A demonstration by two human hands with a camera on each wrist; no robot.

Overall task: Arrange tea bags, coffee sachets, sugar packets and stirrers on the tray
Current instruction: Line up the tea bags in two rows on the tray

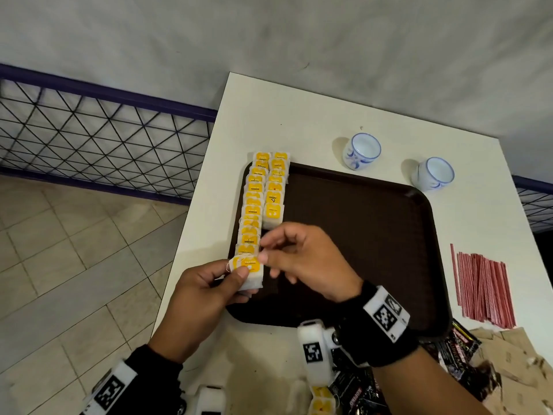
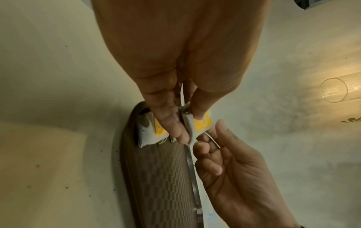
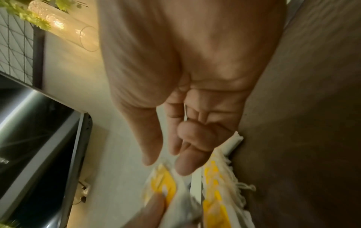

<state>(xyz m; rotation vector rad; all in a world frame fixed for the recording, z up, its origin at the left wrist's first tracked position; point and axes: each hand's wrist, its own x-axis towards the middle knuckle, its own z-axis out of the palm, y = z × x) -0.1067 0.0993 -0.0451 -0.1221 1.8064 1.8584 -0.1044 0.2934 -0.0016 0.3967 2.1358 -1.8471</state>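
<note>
table [image 1: 299,121] white, floor [image 1: 59,250] tiled | left fingers [image 1: 239,272] pinch tea bag [image 1: 250,272] | right fingers [image 1: 264,259] loosely curled

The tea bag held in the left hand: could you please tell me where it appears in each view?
Head: tea bag lower centre, at the tray's near-left corner.
Left wrist: centre, under the thumb.
Right wrist: bottom centre, blurred.
Shared landmark: the brown tray.

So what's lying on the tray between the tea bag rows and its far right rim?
Nothing: in the head view the tray floor is bare from the tea bag rows to the right rim.
</note>
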